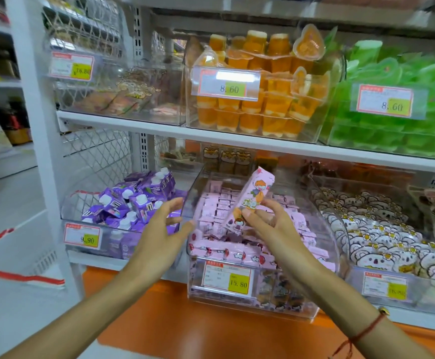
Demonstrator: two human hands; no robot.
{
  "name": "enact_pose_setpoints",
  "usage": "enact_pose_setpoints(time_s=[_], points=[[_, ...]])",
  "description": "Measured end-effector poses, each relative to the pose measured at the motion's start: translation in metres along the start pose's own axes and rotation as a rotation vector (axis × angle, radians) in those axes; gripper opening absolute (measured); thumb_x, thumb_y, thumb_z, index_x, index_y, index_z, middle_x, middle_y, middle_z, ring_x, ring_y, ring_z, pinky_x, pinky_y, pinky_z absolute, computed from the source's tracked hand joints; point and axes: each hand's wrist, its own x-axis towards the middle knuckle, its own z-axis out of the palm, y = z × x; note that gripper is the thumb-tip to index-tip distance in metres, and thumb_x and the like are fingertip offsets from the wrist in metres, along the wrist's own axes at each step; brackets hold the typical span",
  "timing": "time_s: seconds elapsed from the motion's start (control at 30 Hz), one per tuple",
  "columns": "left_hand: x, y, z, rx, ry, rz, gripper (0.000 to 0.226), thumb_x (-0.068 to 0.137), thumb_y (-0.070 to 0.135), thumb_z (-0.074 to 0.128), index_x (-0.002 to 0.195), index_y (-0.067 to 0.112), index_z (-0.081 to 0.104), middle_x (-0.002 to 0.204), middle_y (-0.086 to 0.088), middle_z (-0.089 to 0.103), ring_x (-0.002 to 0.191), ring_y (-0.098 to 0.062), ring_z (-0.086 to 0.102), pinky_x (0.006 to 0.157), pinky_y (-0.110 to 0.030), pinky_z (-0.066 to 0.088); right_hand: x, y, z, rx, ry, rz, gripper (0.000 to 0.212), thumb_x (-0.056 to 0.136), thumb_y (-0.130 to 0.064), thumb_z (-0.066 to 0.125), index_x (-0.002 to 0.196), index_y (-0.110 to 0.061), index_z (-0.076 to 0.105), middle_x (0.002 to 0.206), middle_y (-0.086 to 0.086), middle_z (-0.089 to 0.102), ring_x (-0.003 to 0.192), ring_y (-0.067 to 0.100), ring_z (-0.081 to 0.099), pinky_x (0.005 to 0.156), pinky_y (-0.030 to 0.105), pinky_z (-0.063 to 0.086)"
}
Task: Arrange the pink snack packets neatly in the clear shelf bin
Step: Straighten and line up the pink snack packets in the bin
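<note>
A clear shelf bin [325,244] on the lower shelf holds several pink snack packets [221,203], some standing in rows at the back, others lying flat at the front. My right hand [271,229] grips one long pink packet [252,195] by its lower end and holds it tilted above the bin. My left hand [164,226] hovers by the bin's left wall with fingers spread and nothing in it.
A bin of purple cartons [133,200] stands to the left, a bin of white bear-print packets [382,237] to the right. Orange jelly cups [258,99] and green jelly cups [397,104] fill the upper shelf. An orange ledge [185,320] runs below.
</note>
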Motion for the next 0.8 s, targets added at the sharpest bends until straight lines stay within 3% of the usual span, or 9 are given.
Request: enact_pose_setpoints(time_s=[0.1,0.17,0.23,0.3,0.4,0.5,0.6,0.7,0.8], points=[[-0.002,-0.010,0.002,-0.004,-0.103,-0.032,0.046,0.093,0.016,0.055,0.136,0.025,0.041,0.129,0.015,0.047,0.110,0.000,0.051,0.094,-0.018,0.038,0.012,0.000,0.009,0.023,0.031,-0.042,0.068,0.091,-0.025,0.059,0.142,-0.030,0.014,0.111,-0.007,0.064,0.087,0.004,0.069,0.072,0.018,0.053],[0.000,-0.011,0.003,-0.015,-0.108,-0.004,0.034,0.094,0.011,0.054,0.120,0.032,0.051,0.117,0.016,0.057,0.092,0.013,0.057,0.083,-0.007,0.040,0.020,0.003,0.017,-0.011,0.032,-0.126,0.077,0.092,-0.018,0.058,0.143,-0.034,0.003,0.108,-0.013,0.061,0.082,0.002,0.069,0.065,0.014,0.053],[0.004,-0.009,0.002,-0.030,-0.091,0.019,0.032,0.094,0.005,0.053,0.105,0.035,0.055,0.103,0.019,0.062,0.078,0.017,0.058,0.072,-0.002,0.043,0.028,0.009,0.026,-0.090,0.010,-0.199,0.080,0.093,-0.018,0.057,0.144,-0.038,-0.002,0.114,-0.017,0.054,0.086,0.004,0.069,0.067,0.018,0.055],[0.007,-0.008,0.002,-0.070,-0.091,0.008,0.033,0.093,0.000,0.052,0.103,0.031,0.058,0.097,0.016,0.063,0.074,0.015,0.059,0.065,-0.003,0.044,0.036,0.014,0.033,-0.176,-0.014,-0.214,0.078,0.093,-0.021,0.057,0.143,-0.043,0.001,0.118,-0.018,0.050,0.088,0.005,0.068,0.076,0.027,0.057],[0.008,-0.009,0.000,-0.063,-0.100,-0.003,0.032,0.092,-0.002,0.052,0.103,0.027,0.060,0.092,0.012,0.065,0.075,0.011,0.060,0.066,-0.005,0.045,0.042,0.016,0.039,-0.319,-0.028,-0.234,0.067,0.089,-0.020,0.063,0.122,-0.056,0.016,0.101,-0.024,0.049,0.085,-0.012,0.060,0.067,0.009,0.049],[0.009,-0.013,-0.003,-0.046,-0.111,-0.009,0.027,0.091,0.003,0.056,0.104,0.026,0.062,0.085,0.011,0.069,0.080,0.011,0.061,0.069,-0.002,0.042,0.046,0.015,0.036,-0.631,0.087,-0.344,0.057,0.080,-0.035,0.072,0.107,-0.053,0.026,0.096,-0.025,0.049,0.086,-0.005,0.050,0.067,0.011,0.039],[0.010,-0.015,-0.004,-0.046,-0.111,-0.006,0.025,0.090,0.006,0.057,0.104,0.027,0.063,0.087,0.009,0.071,0.082,0.009,0.062,0.070,-0.001,0.041,0.050,0.017,0.031,-0.563,0.079,-0.333,0.053,0.075,-0.035,0.077,0.096,-0.051,0.032,0.095,-0.025,0.055,0.081,-0.005,0.056,0.062,0.014,0.047],[0.013,-0.016,-0.002,-0.065,-0.103,-0.022,0.025,0.090,0.002,0.056,0.104,0.021,0.064,0.088,-0.003,0.071,0.076,0.004,0.064,0.068,-0.003,0.043,0.055,0.018,0.034,-0.419,0.000,-0.316,0.061,0.074,-0.019,0.080,0.092,-0.054,0.034,0.101,-0.038,0.051,0.084,-0.010,0.059,0.063,0.008,0.048],[0.013,-0.013,-0.001,-0.091,-0.098,-0.048,0.027,0.090,-0.002,0.055,0.103,0.019,0.064,0.086,-0.007,0.070,0.071,0.001,0.063,0.068,-0.009,0.047,0.063,0.021,0.040,-0.411,-0.009,-0.275,0.058,0.075,-0.015,0.078,0.090,-0.048,0.033,0.093,-0.027,0.057,0.083,-0.010,0.059,0.063,0.008,0.047]])
